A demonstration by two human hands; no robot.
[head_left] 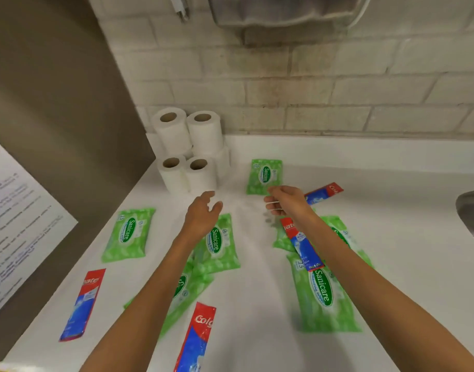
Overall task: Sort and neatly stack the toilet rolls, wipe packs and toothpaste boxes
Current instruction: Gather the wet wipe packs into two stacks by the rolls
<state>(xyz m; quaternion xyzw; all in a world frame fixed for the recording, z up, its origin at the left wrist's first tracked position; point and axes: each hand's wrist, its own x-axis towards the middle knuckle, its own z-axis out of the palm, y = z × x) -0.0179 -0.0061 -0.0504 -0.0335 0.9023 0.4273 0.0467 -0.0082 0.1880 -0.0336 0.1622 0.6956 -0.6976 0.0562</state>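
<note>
L hand (203, 214) fingers (213, 204) released, spread, holding nothing; R hand (285, 202) fingers (273, 208) loosely curled & blurred, nothing seen in them. Toilet rolls (190, 149) cluster near, at 11 o'clock of L fingers; a wipe pack (264, 176) lies just at 11 o'clock of R fingers, a toothpaste box (324, 193) at 3. White surface (391, 237) w/ more packs & boxes scattered; brick wall (311, 89) at 12 o'clock, sink (472, 210) at 3.

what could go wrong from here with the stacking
The left hand hovers right by the two-tier white toilet rolls; a knock could topple the upper ones. A red-and-blue toothpaste box lies across green wipe packs under the right forearm, so it may get dragged askew.
</note>
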